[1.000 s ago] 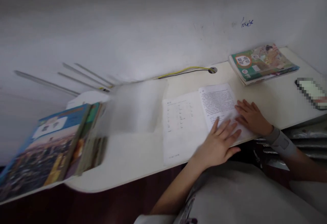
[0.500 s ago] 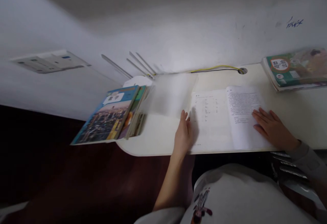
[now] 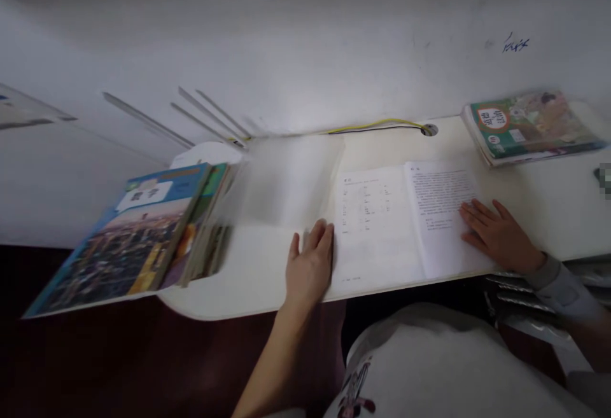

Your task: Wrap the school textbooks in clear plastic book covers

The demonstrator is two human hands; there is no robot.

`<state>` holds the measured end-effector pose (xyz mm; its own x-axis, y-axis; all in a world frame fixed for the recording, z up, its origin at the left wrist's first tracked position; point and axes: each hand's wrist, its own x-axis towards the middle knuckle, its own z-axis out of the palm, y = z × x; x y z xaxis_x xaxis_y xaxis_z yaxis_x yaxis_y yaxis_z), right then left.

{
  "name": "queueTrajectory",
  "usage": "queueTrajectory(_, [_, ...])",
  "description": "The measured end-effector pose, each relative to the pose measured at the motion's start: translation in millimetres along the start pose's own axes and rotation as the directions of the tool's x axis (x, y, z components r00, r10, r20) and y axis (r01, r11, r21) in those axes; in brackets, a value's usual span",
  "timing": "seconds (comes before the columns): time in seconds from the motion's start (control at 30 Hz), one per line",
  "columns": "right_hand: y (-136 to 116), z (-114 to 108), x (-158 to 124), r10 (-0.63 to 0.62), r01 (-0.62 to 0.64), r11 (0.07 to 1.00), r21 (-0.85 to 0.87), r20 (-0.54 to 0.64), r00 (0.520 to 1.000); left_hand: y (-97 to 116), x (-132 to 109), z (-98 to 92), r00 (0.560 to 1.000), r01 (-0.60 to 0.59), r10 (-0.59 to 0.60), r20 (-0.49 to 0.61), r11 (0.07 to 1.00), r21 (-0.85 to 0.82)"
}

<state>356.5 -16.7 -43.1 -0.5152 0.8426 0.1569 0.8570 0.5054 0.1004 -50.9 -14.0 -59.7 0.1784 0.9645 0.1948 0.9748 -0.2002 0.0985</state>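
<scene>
An open book (image 3: 377,249) lies on the white desk, its left page printed with short columns and its right page with dense text. My right hand (image 3: 499,236) rests flat on the outer part of the right page, fingers stretched out. At the book's left edge is my left hand (image 3: 309,262), thumb apart from the fingers and nothing gripped; whether its fingertips press on the page edge I cannot tell. Just beyond it, a see-through plastic sheet (image 3: 286,179) spreads over the desk, reaching toward a stack of books at the left.
The stack's top book (image 3: 128,233) has a city picture and juts past the desk's rounded left end. A green-covered book (image 3: 529,122) lies on a pile at the back right. A yellow cable (image 3: 382,123) runs along the wall into a desk hole (image 3: 429,130).
My left hand has moved left, off the left page to its edge, and its thumb has spread. My right hand stays on the right page. The view has shifted, partly turning left.
</scene>
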Motion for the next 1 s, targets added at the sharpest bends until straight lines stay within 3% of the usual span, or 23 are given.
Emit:
queueTrajectory(0.23, [3,-16,0,0.046,-0.046,0.999,-0.015,0.047,0.998,3,5,-6.4,0.995,0.02,-0.027,-0.099,0.997,-0.07])
queueTrajectory(0.33, [-17,-18,9,0.025,-0.026,0.998,0.052,0.007,1.0,12,10,-5.6,0.99,0.028,-0.062,-0.128,0.966,-0.257])
queueTrajectory(0.5, [-57,-9,17,0.013,-0.012,0.988,0.153,-0.005,1.0,29,11,-5.0,0.975,0.173,-0.219,-0.026,0.834,-0.525])
queueTrajectory(0.67, [-65,-2,13,0.034,-0.04,0.984,0.174,0.034,0.999,29,10,-2.6,0.972,0.215,-0.231,0.032,0.831,-0.513])
queueTrajectory(1.0, [-39,-1,2,0.01,-0.02,0.985,0.171,0.059,0.998,20,7,6.4,0.984,0.165,-0.176,0.017,0.874,-0.458])
